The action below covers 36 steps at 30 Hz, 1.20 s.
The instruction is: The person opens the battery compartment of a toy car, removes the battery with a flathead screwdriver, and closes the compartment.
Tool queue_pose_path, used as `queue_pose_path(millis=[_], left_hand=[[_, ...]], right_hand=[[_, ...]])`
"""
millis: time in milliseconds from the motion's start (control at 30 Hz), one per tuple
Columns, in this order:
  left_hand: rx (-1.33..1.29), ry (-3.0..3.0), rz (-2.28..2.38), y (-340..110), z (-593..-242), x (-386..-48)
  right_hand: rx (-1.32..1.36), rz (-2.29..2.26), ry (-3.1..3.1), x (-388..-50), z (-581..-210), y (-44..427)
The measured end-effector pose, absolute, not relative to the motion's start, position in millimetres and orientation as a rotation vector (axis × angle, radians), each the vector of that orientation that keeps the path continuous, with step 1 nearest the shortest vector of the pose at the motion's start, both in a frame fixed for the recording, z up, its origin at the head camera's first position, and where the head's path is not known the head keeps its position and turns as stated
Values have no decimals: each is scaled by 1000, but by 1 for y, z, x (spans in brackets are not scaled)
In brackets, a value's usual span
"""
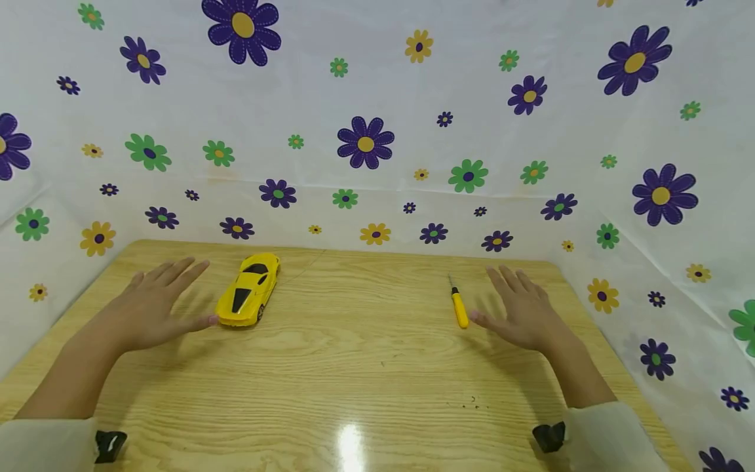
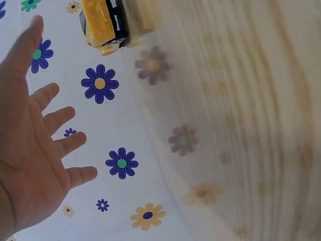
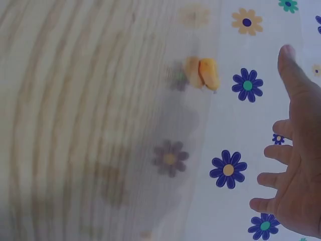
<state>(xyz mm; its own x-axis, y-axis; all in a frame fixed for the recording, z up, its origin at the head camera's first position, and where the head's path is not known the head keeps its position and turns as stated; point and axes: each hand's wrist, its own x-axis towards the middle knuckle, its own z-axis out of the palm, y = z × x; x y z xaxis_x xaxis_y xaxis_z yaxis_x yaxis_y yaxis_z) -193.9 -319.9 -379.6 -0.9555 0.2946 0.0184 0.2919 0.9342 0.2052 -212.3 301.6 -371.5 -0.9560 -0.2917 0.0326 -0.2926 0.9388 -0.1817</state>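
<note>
A yellow toy car (image 1: 250,292) with black windows stands on the wooden table, left of the middle; its rear end (image 2: 103,22) shows at the top of the left wrist view. My left hand (image 1: 144,311) is spread just left of the car, its thumb tip by the car's near corner. Further right lies a screwdriver (image 1: 460,310) with a yellow handle, its thin tip pointing away; the handle's end (image 3: 209,74) shows in the right wrist view. Just right of it my right hand (image 1: 525,311) is spread, holding nothing. My left hand (image 2: 35,150) holds nothing either.
The pale wooden table (image 1: 354,360) reflects a light near its front edge. A white cloth (image 1: 389,85) with purple, green and yellow flowers hangs behind the table and along both sides. A few small dark specks mark the tabletop at the front right.
</note>
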Motion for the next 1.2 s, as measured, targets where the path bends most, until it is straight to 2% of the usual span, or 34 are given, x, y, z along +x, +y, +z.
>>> queue_pose_path(millis=[367,867,1200], left_hand=[[447,3025,360,-313,-381,-207],[466,2960,379,-283,-374,-227],[443,2900,509,-278,-388,-244]], right_hand=[[600,336,-3035,-225,-371,275],[733,350,-3018,-231,-357,212],[855,346,-3003,-231,-358,169]])
